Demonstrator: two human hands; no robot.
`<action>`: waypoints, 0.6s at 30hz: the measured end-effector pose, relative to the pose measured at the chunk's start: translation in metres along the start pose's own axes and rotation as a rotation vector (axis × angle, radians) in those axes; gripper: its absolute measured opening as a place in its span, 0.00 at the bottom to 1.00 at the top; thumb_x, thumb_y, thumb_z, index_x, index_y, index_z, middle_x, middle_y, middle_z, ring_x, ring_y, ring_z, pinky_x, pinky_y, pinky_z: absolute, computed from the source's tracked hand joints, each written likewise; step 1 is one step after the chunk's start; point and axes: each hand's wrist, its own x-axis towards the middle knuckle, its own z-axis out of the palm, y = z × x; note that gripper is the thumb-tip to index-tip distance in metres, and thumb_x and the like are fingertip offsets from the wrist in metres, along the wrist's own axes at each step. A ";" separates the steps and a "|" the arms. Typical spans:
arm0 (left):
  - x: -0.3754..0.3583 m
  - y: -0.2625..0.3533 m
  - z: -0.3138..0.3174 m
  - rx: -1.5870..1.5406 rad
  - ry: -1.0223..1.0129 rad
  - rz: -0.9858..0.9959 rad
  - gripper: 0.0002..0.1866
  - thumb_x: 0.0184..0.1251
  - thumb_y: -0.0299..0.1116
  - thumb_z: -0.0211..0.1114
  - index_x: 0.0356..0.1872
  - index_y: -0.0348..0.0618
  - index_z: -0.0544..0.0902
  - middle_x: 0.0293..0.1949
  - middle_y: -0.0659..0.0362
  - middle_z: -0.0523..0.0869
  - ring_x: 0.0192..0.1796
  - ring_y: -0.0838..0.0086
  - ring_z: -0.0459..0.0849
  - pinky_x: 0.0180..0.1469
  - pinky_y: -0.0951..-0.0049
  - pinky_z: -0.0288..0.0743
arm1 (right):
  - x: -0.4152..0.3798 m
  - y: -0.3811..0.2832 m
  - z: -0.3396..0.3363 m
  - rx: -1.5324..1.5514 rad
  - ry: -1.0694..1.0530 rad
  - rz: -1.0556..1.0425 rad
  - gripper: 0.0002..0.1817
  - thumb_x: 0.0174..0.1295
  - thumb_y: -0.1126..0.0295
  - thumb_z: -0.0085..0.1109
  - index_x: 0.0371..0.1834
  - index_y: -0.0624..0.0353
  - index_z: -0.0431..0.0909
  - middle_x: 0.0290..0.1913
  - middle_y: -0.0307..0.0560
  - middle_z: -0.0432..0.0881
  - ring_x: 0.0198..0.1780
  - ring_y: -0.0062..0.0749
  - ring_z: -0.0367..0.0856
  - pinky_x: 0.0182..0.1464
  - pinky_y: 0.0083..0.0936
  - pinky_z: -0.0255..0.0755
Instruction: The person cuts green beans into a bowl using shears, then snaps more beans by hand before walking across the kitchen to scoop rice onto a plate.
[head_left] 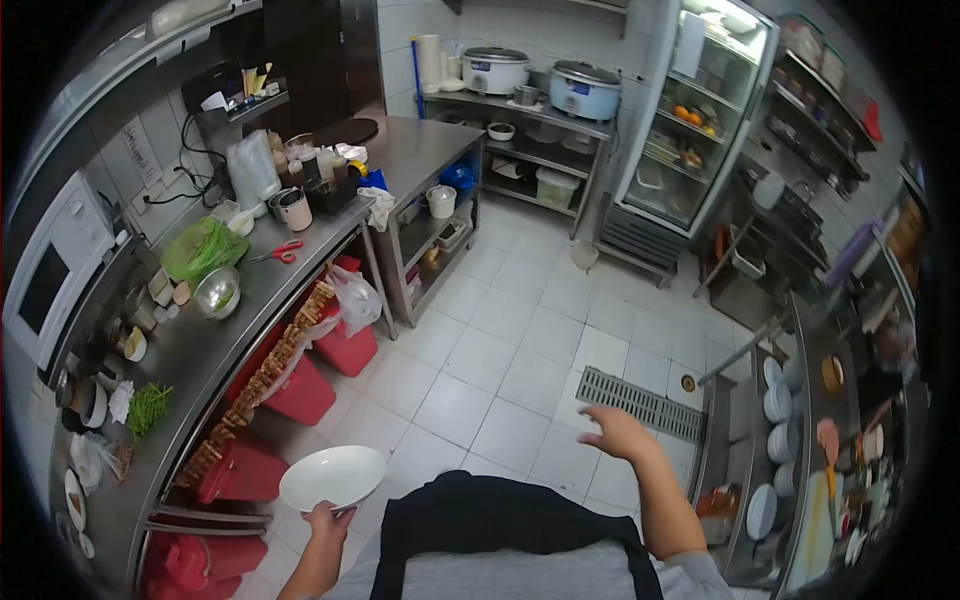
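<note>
Left hand (328,520) clamped on white plate (332,477), right hand (618,432) spread empty over tiled floor (500,340).

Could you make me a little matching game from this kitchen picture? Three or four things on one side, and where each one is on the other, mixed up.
Things:
1. white plate
2. red-handled scissors
3. two rice cookers
4. floor drain grate

Places:
A. on the back shelf by the fridge
B. in the left hand
C. in the tiled floor, below the empty right hand
D. on the steel counter at left

Pairs: 1-B, 2-D, 3-A, 4-C
</note>
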 end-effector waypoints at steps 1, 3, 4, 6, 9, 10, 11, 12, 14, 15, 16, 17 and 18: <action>0.008 0.001 0.019 -0.045 0.040 -0.026 0.38 0.50 0.17 0.45 0.62 0.60 0.45 0.57 0.44 0.63 0.51 0.45 0.75 0.44 0.40 0.77 | 0.040 -0.010 -0.018 0.029 -0.004 -0.059 0.26 0.52 0.59 0.64 0.54 0.57 0.72 0.47 0.54 0.79 0.51 0.46 0.76 0.52 0.35 0.70; 0.037 -0.004 0.056 -0.105 0.043 -0.090 0.35 0.51 0.18 0.45 0.62 0.58 0.48 0.55 0.44 0.66 0.50 0.45 0.75 0.44 0.41 0.77 | 0.114 -0.014 -0.038 0.102 -0.013 -0.165 0.25 0.54 0.60 0.63 0.54 0.56 0.72 0.47 0.53 0.79 0.50 0.45 0.77 0.52 0.34 0.70; 0.061 -0.010 0.076 -0.112 0.006 -0.131 0.34 0.52 0.19 0.45 0.62 0.56 0.50 0.54 0.44 0.67 0.49 0.45 0.76 0.43 0.41 0.77 | 0.147 -0.012 -0.043 0.149 -0.017 -0.205 0.25 0.54 0.60 0.63 0.54 0.55 0.72 0.47 0.52 0.80 0.49 0.45 0.77 0.51 0.34 0.71; 0.103 -0.012 0.134 -0.081 0.003 -0.184 0.30 0.53 0.20 0.44 0.61 0.51 0.55 0.51 0.44 0.70 0.49 0.45 0.76 0.43 0.41 0.77 | 0.205 0.010 -0.043 0.297 -0.029 -0.241 0.23 0.55 0.60 0.62 0.53 0.55 0.73 0.43 0.52 0.80 0.47 0.44 0.78 0.50 0.33 0.71; 0.129 -0.007 0.264 0.019 -0.055 -0.197 0.29 0.52 0.18 0.45 0.60 0.45 0.57 0.53 0.43 0.69 0.52 0.46 0.74 0.47 0.42 0.76 | 0.277 0.091 -0.003 0.510 -0.062 0.021 0.21 0.56 0.59 0.62 0.52 0.54 0.75 0.41 0.48 0.82 0.45 0.38 0.80 0.49 0.30 0.72; 0.133 -0.001 0.315 0.060 -0.104 -0.186 0.29 0.52 0.18 0.45 0.59 0.43 0.58 0.53 0.43 0.69 0.53 0.46 0.74 0.48 0.43 0.76 | 0.291 0.133 0.025 0.499 -0.020 0.129 0.22 0.55 0.58 0.63 0.51 0.54 0.75 0.40 0.51 0.82 0.44 0.39 0.80 0.48 0.30 0.72; 0.134 0.007 0.367 0.101 -0.155 -0.168 0.29 0.51 0.17 0.45 0.59 0.41 0.59 0.54 0.43 0.69 0.54 0.47 0.73 0.50 0.43 0.75 | 0.295 0.184 0.062 0.485 0.020 0.236 0.23 0.54 0.56 0.64 0.50 0.55 0.76 0.39 0.53 0.82 0.44 0.40 0.80 0.48 0.31 0.72; 0.133 0.016 0.419 0.125 -0.216 -0.159 0.28 0.51 0.17 0.45 0.59 0.39 0.60 0.55 0.43 0.68 0.55 0.47 0.73 0.51 0.43 0.75 | 0.286 0.241 0.104 0.478 0.023 0.351 0.25 0.52 0.50 0.63 0.49 0.55 0.77 0.42 0.54 0.81 0.46 0.44 0.80 0.49 0.31 0.72; 0.158 0.033 0.505 -0.090 -0.480 -0.362 0.29 0.49 0.16 0.46 0.59 0.36 0.60 0.56 0.42 0.67 0.57 0.46 0.71 0.54 0.42 0.73 | 0.230 0.354 0.192 0.156 -0.186 0.638 0.27 0.52 0.49 0.59 0.46 0.60 0.79 0.44 0.59 0.80 0.48 0.48 0.79 0.51 0.36 0.71; 0.154 0.043 0.555 -0.024 -0.563 -0.285 0.29 0.49 0.17 0.45 0.59 0.36 0.60 0.56 0.42 0.67 0.58 0.45 0.70 0.55 0.42 0.72 | 0.198 0.395 0.228 0.135 -0.345 0.855 0.26 0.52 0.50 0.59 0.44 0.61 0.79 0.44 0.60 0.80 0.49 0.47 0.79 0.52 0.38 0.71; 0.127 0.061 0.610 0.036 -0.590 -0.166 0.32 0.47 0.18 0.50 0.60 0.33 0.59 0.57 0.42 0.67 0.58 0.46 0.70 0.58 0.45 0.71 | 0.178 0.403 0.223 0.194 -0.474 1.037 0.25 0.52 0.51 0.59 0.44 0.61 0.80 0.44 0.59 0.80 0.49 0.46 0.79 0.52 0.38 0.71; 0.143 0.068 0.651 0.045 -0.642 -0.152 0.31 0.47 0.18 0.49 0.60 0.34 0.60 0.58 0.42 0.68 0.58 0.45 0.71 0.57 0.43 0.70 | 0.177 0.400 0.203 0.300 -0.542 1.168 0.24 0.53 0.51 0.58 0.44 0.61 0.80 0.44 0.58 0.80 0.48 0.46 0.79 0.52 0.37 0.70; 0.150 0.077 0.695 0.034 -0.673 -0.135 0.31 0.47 0.19 0.48 0.59 0.34 0.60 0.57 0.42 0.68 0.58 0.45 0.71 0.57 0.43 0.71 | 0.181 0.397 0.182 0.387 -0.596 1.267 0.24 0.53 0.52 0.58 0.44 0.61 0.80 0.44 0.58 0.81 0.48 0.45 0.78 0.52 0.37 0.70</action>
